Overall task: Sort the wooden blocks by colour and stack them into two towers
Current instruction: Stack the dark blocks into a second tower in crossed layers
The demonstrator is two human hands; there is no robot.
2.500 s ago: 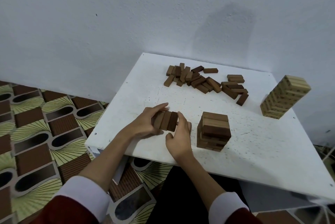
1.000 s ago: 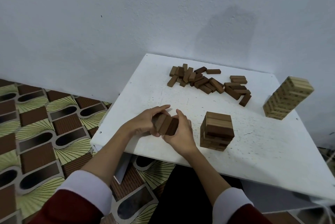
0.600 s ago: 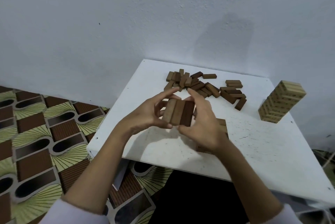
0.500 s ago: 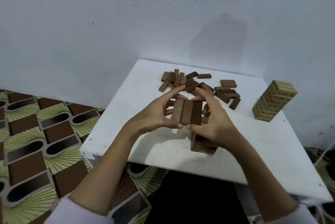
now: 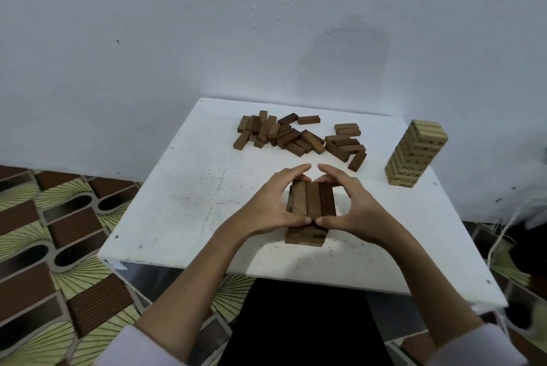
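Note:
A short dark-brown tower [image 5: 305, 236] stands near the front middle of the white table [image 5: 183, 205]. Three dark blocks [image 5: 313, 199] lie side by side on its top. My left hand [image 5: 268, 204] and my right hand [image 5: 352, 202] hold this row from both sides, thumbs at the near ends and fingers at the far ends. A heap of loose dark blocks [image 5: 299, 136] lies at the back of the table. A taller light-wood tower [image 5: 416, 154] stands at the back right.
A pale wall rises right behind the table. Patterned brown and green floor mats [image 5: 53, 235] lie to the left. A cord [image 5: 500, 232] hangs beyond the table's right edge. Bare tabletop lies left of the dark tower.
Both hands lifted the row of three dark blocks off the table, carried it right and set it down onto the dark tower's top. The camera view shifted.

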